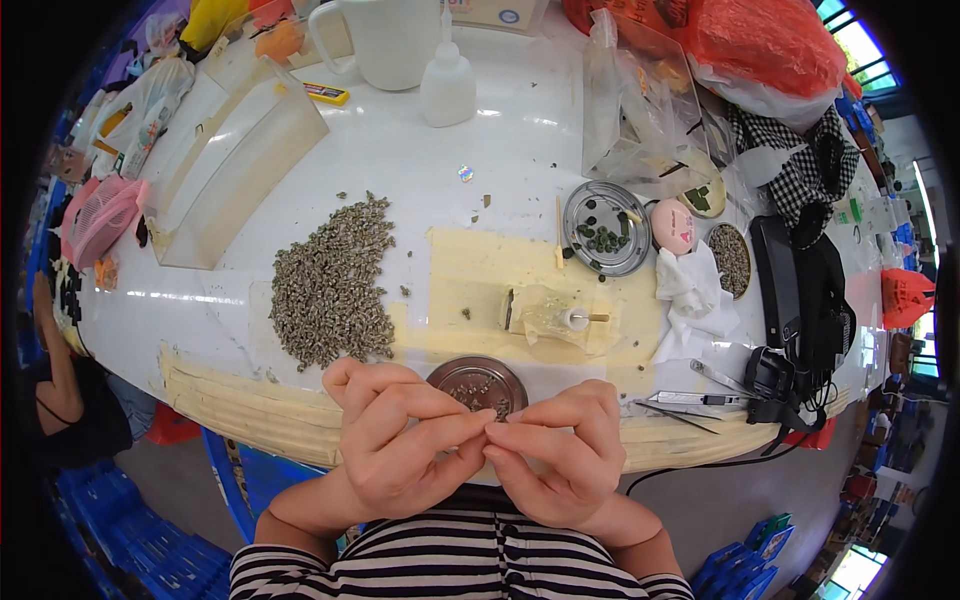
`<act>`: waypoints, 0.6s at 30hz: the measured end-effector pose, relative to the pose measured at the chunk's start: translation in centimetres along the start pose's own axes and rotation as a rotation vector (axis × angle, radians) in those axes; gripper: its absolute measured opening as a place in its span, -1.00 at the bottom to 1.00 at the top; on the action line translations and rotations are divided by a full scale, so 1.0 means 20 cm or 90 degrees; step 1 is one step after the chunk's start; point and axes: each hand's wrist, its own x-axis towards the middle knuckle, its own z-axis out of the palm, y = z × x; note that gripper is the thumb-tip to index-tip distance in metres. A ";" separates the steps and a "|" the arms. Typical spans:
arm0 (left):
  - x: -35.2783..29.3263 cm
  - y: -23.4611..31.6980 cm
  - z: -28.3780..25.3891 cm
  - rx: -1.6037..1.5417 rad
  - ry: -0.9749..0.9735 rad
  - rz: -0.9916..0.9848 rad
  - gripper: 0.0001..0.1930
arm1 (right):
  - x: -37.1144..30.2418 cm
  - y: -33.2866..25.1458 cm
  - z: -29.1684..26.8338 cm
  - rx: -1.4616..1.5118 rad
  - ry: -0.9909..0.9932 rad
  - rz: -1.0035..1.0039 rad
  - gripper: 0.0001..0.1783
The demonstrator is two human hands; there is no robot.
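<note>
**Both hands pinched up close at the near edge**

So my left hand [405, 440] and right hand [565, 450] are up by the near edge of the desk [520, 150], thumb and fingers pressed together on each, the two sets of tips meeting. Whatever's between them is too tiny for me to make out, so I can't tell if I'm clamped on something.

Right behind my fingertips, close to that near edge, is a round reddish-brown dish [468, 369] with small bits in it, partly hidden by my hands. The big pile of little metallic parts [335, 285] sits left of it, further in from the edge.

Past the dish, toward the right, there's a tape-wrapped block [528, 316] with a rod sticking out. A silver knife [690, 398] lies toward the near right corner, and a white squeeze bottle [448, 90] stands toward the far edge.
</note>
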 end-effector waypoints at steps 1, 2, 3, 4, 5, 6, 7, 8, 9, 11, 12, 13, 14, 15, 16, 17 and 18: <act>0.00 0.00 0.00 -0.009 -0.001 -0.005 -0.68 | 0.00 0.00 0.00 -0.009 0.013 0.020 -0.68; 0.00 0.00 0.00 -0.017 -0.002 -0.011 -0.68 | 0.00 0.00 0.00 -0.008 0.015 0.027 -0.69; 0.00 0.00 0.00 -0.009 -0.005 -0.005 -0.68 | 0.00 0.00 0.00 -0.008 0.017 0.033 -0.70; 0.00 0.00 0.00 -0.001 -0.008 0.000 -0.68 | 0.00 0.00 0.00 -0.008 0.020 0.040 -0.71; 0.00 0.00 0.00 0.007 -0.008 0.007 -0.68 | 0.01 0.00 0.01 -0.004 0.020 0.053 -0.73; 0.00 0.01 0.00 0.020 -0.016 0.022 -0.68 | 0.01 0.00 0.01 0.000 0.020 0.067 -0.75; -0.01 0.01 0.00 0.032 -0.023 0.036 -0.68 | 0.02 0.00 0.01 0.004 0.020 0.081 -0.77; -0.01 0.01 0.00 0.045 -0.030 0.050 -0.68 | 0.01 0.00 0.01 0.021 0.013 0.089 -0.79; -0.01 0.01 -0.01 0.042 -0.028 0.054 -0.68 | 0.01 0.01 0.00 0.039 0.007 0.096 -0.82; -0.01 0.02 -0.02 0.039 -0.026 0.058 -0.68 | 0.00 0.02 0.00 0.075 -0.007 0.110 -0.87; -0.01 0.02 -0.02 0.026 -0.021 0.052 -0.68 | 0.00 0.02 0.00 0.094 -0.014 0.116 -0.89; -0.01 0.01 -0.01 0.013 -0.016 0.047 -0.68 | 0.01 0.02 -0.01 0.113 -0.021 0.121 -0.91; -0.01 0.01 -0.01 0.002 -0.012 0.040 -0.69 | 0.01 0.02 0.00 0.116 -0.026 0.121 -0.92; 0.00 0.01 -0.01 0.005 -0.014 0.043 -0.69 | 0.02 0.02 0.00 0.118 -0.031 0.120 -0.93; 0.00 0.01 -0.01 0.008 -0.015 0.047 -0.70 | 0.02 0.01 0.00 0.121 -0.036 0.119 -0.94; 0.00 0.01 -0.01 0.009 -0.015 0.050 -0.70 | 0.02 0.02 -0.01 0.119 -0.047 0.109 -0.95; 0.00 0.01 -0.01 0.010 -0.011 0.050 -0.70 | 0.01 0.03 -0.01 0.117 -0.057 0.100 -0.95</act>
